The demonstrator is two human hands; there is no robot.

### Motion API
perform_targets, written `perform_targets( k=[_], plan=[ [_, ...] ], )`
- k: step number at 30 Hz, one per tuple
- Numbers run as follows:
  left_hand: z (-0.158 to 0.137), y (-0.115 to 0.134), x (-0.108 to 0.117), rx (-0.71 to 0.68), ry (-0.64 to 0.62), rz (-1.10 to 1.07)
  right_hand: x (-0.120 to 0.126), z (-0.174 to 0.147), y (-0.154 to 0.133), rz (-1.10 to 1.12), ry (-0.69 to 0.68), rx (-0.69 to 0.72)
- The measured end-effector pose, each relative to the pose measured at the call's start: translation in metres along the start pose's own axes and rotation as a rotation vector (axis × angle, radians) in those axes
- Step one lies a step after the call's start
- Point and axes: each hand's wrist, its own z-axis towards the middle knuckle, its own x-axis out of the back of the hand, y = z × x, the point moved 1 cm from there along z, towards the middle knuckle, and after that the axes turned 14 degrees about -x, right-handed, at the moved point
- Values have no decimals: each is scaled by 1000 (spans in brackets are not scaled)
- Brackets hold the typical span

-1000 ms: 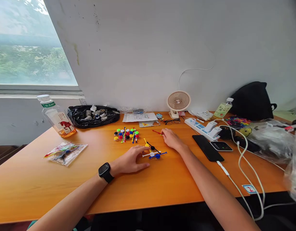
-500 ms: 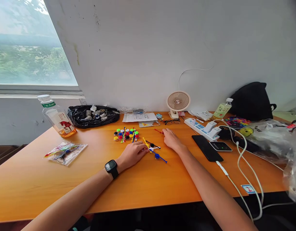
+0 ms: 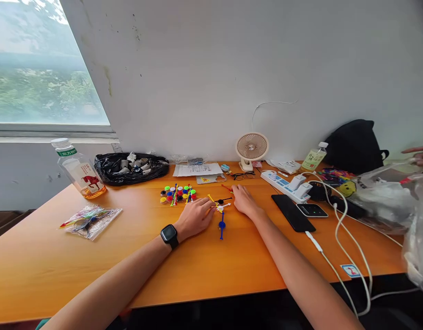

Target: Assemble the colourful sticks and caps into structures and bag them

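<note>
Free room: tabletop (image 3: 232, 266) between 2 forearms (image 3: 129, 275). Obstacles: blue spinner (image 3: 221, 225) ahead, phone (image 3: 292, 212) and power strip (image 3: 283, 186) right.

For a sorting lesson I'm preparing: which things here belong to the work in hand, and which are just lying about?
Work in hand:
red piece, at the right hand's fingertips
blue piece
white piece
black piece
coloured discs

Apparently lying about:
fan
phone
eyeglasses

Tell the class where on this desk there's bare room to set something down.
Bare desk lies between left forearm and right forearm, nearer than the blue piece, and between the clear packet and the left forearm. Crowded: around the left hand, by the pile of coloured parts, and on the right, with phone and power strip.
</note>
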Motion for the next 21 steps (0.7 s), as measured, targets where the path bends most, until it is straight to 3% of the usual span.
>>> perform_targets(
  k=[3,6,10,21],
  plan=[
    [-3,10,11,-104,-29,-87,0,-1,0,-7,5,16],
    [-4,20,14,-242,-141,-202,0,-1,0,-1,9,23],
    [-3,21,9,-306,-204,-200,-1,-1,1,4,8,35],
    [-5,-3,-1,-241,-44,-98,-4,2,1,-10,23,66]
  ],
)
